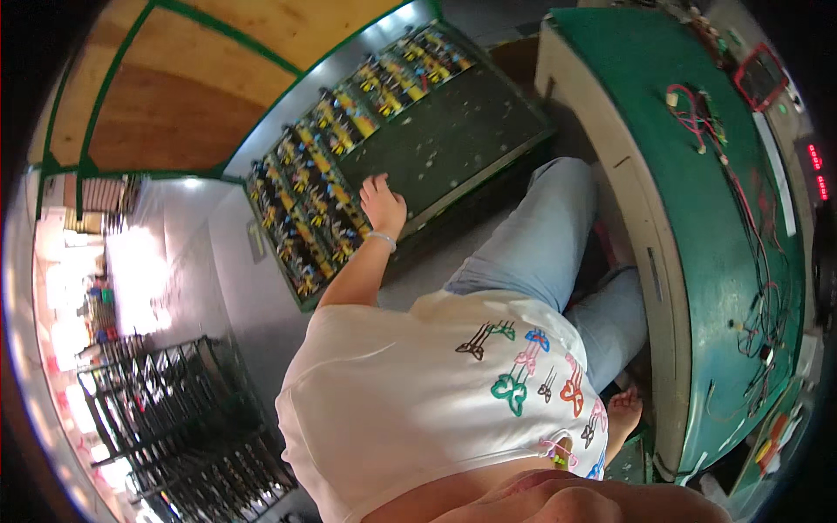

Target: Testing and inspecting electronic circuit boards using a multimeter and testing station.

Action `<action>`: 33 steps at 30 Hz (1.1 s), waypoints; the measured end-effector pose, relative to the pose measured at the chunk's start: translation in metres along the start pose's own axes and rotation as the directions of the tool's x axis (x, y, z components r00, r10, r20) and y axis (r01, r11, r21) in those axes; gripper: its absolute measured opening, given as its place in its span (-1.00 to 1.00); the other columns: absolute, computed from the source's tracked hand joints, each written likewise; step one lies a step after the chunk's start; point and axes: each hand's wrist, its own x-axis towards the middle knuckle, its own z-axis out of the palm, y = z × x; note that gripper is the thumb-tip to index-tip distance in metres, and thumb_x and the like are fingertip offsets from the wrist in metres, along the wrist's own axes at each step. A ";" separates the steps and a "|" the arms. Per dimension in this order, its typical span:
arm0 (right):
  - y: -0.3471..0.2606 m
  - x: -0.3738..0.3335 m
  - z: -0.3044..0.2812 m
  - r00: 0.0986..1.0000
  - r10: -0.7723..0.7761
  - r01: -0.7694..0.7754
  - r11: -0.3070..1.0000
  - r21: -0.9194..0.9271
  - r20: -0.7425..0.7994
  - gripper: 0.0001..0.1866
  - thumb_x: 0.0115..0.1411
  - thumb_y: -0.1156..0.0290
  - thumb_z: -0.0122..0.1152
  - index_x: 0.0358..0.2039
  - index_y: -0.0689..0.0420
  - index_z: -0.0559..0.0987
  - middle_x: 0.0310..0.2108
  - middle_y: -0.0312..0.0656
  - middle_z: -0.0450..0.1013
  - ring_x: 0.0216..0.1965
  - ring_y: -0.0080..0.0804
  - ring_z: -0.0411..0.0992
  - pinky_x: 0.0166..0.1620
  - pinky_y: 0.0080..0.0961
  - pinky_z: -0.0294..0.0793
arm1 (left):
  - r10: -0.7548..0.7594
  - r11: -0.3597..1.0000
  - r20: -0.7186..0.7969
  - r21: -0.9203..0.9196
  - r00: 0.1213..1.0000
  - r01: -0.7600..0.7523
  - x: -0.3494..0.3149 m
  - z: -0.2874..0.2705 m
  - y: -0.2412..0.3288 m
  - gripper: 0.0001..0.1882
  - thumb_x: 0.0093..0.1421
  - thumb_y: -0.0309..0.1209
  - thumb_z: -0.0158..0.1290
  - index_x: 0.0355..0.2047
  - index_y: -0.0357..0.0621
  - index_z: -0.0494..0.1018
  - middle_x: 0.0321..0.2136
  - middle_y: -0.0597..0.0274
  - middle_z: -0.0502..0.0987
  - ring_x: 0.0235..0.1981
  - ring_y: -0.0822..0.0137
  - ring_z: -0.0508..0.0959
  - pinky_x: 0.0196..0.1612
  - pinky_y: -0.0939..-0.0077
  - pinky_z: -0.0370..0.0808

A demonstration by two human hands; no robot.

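My left hand (384, 207) reaches out over a dark tray table (453, 144) with a green edge. Its fingers are extended, and I see nothing held in them. Rows of circuit boards (318, 187) with yellow, blue and black parts line the table's far and left sides, right beside this hand. Low on my right, my right hand (623, 408) hangs near the side of a workbench (649, 174). Its palm is partly turned up, with loosely bent fingers apart and nothing visible in them.
Cables with connectors (697, 122) lie on the bench's green top, near a red-framed item (760, 78) and a red digital display (817, 170). Black racks (187, 418) stand at the lower left. Wooden panels in green frames (192, 87) rise at the far left.
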 end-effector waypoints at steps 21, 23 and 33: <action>0.018 0.151 -0.045 0.979 0.071 -0.106 0.978 0.178 0.192 -0.61 0.44 0.18 -0.21 -0.09 0.20 0.51 -0.27 -0.11 0.48 -0.20 -0.21 0.45 0.01 -0.26 0.45 | -0.452 0.874 0.206 0.297 0.868 0.384 0.033 -0.045 -0.135 -0.43 0.15 -0.08 0.31 -0.10 -0.38 0.49 -0.20 -0.28 0.63 -0.10 -0.18 0.65 -0.06 0.01 0.61; 0.028 0.159 -0.044 0.992 0.058 -0.078 0.980 0.181 0.110 -0.59 0.45 0.16 -0.25 -0.03 0.18 0.49 -0.18 -0.11 0.49 -0.10 -0.22 0.44 0.11 -0.24 0.40 | -0.432 0.889 0.185 0.255 0.883 0.381 0.029 -0.051 -0.136 -0.45 0.14 -0.08 0.31 -0.14 -0.37 0.50 -0.19 -0.27 0.63 -0.09 -0.20 0.63 -0.04 0.01 0.59; 0.047 0.086 0.068 0.985 -0.155 0.159 0.987 0.041 -0.078 -0.68 0.39 0.12 -0.01 -0.16 0.05 0.61 -0.25 -0.26 0.53 -0.25 -0.36 0.41 0.04 -0.42 0.39 | 0.206 0.900 -0.038 -0.384 0.978 -0.204 0.035 -0.104 -0.006 -0.72 0.29 -0.41 0.24 -0.05 -0.29 0.54 -0.30 0.10 0.62 -0.38 0.28 0.60 -0.31 0.44 0.54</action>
